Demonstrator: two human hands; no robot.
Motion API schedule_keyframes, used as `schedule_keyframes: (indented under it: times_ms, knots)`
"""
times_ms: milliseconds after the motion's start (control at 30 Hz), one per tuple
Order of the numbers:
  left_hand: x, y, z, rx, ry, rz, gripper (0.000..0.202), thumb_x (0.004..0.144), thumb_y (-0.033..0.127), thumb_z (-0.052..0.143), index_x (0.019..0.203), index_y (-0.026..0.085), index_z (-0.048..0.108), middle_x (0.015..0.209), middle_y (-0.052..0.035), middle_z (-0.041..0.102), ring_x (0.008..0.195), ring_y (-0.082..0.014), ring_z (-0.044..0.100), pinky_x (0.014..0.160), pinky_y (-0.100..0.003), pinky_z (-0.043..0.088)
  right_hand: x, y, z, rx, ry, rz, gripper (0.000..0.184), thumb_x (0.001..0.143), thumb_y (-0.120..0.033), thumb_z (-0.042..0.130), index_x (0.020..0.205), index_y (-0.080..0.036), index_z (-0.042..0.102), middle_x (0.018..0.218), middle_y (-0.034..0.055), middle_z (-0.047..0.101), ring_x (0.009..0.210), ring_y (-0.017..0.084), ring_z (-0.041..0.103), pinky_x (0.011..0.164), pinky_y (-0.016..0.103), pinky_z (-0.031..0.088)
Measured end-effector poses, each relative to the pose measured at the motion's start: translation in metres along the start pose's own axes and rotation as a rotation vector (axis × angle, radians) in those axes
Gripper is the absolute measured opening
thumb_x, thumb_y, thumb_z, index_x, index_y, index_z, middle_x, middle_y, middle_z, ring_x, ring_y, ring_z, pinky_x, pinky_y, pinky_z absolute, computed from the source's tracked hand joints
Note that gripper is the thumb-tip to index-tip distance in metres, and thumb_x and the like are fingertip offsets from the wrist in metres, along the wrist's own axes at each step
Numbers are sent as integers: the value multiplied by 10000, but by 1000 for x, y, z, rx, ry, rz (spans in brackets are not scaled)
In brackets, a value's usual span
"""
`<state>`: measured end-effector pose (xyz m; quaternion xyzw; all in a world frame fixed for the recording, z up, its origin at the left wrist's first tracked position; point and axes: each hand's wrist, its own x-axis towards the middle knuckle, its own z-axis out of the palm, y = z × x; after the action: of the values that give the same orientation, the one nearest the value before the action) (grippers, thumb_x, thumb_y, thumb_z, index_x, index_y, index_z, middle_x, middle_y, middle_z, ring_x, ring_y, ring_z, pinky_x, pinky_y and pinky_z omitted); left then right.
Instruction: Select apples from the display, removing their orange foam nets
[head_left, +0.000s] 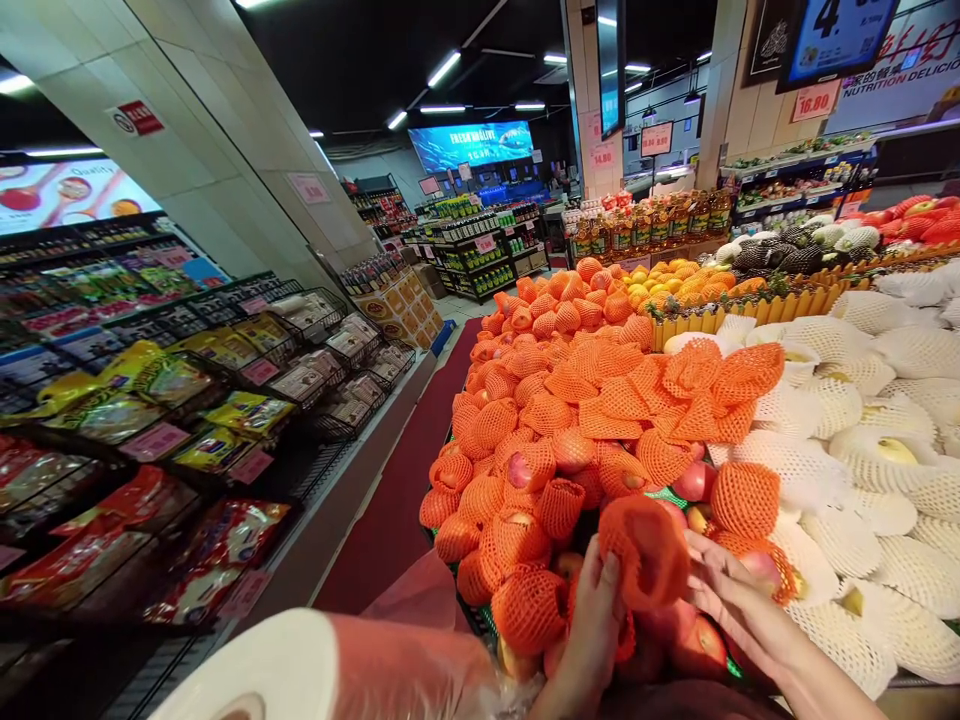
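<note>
Both my hands work at the front of a heap of apples in orange foam nets (pixel 540 440). My left hand (pixel 592 625) is curled round the lower left side of one orange foam net (pixel 646 550). My right hand (pixel 739 605) touches the same net from the right, fingers stretched and lying over red apples (pixel 694 640). The net stands upright between the two hands. Bare red apples (pixel 694 482) show among the nets just behind.
White-netted pale fruit (pixel 862 440) fills the stand to the right. A roll of plastic bags (pixel 300 670) sits at the bottom left. A red-floored aisle (pixel 405 500) runs left of the stand, with snack shelves (pixel 150 420) beyond. Oranges (pixel 667 280) lie further back.
</note>
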<state>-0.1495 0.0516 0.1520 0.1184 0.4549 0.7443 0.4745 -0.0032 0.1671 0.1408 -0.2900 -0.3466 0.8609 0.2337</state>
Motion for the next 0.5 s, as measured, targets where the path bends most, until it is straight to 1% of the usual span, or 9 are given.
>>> schedule_keyframes:
  times_ms: [67,133,167,200,267,333,400,500]
  knots:
    - [0,0,-1,-36,59,9,758,671,658,891,1268,238,688,1416,-129,662,1376,-355,580,1197,-518,434,0,-5,10,4,-5,-33,464,585,-375,1015,1007,-316,829,1129,24,750,995,196,710,883,252,609]
    - [-1,-2,-4,-17,59,19,781,624,597,940,1254,210,689,1356,-149,688,1338,-370,606,1177,-525,455,0,-10,19,-9,-20,-69,346,597,-377,1012,870,-275,826,952,13,732,893,154,688,830,196,588]
    - [-1,-4,-6,0,45,35,780,608,569,956,1242,199,693,1325,-151,700,1329,-370,611,1182,-518,451,1,-12,22,-31,-28,-83,322,613,-389,1005,844,-261,819,911,12,716,871,146,678,811,187,581]
    - [-2,-7,-9,16,28,62,777,601,546,964,1238,192,695,1305,-150,707,1324,-367,612,1189,-509,444,2,-14,23,-57,-41,-86,330,623,-393,1001,862,-260,817,910,14,711,871,147,673,814,193,577]
    - [-2,-15,-15,32,3,126,782,585,504,979,1241,192,690,1273,-143,718,1294,-358,627,1182,-496,449,3,-14,22,-111,-94,-50,406,634,-400,996,976,-278,814,971,28,721,901,168,676,836,234,579]
    - [-1,-22,-21,34,6,171,773,582,442,987,1251,203,683,1266,-132,721,1253,-344,646,1147,-480,476,5,-11,18,-158,-156,-8,438,657,-431,981,1026,-279,801,1006,43,726,904,182,673,833,263,572]
    - [0,-27,-27,-5,16,158,736,587,406,983,1233,209,693,1265,-124,724,1227,-336,657,1101,-458,505,6,-8,13,-201,-194,9,396,692,-485,951,964,-244,794,973,53,722,889,187,666,822,267,556]
    - [1,-25,-31,-136,0,57,651,633,484,941,1176,192,730,1254,-126,734,1239,-335,655,1091,-432,507,6,-7,10,-247,-150,-49,369,688,-475,956,849,-209,758,846,22,677,819,152,626,772,221,513]
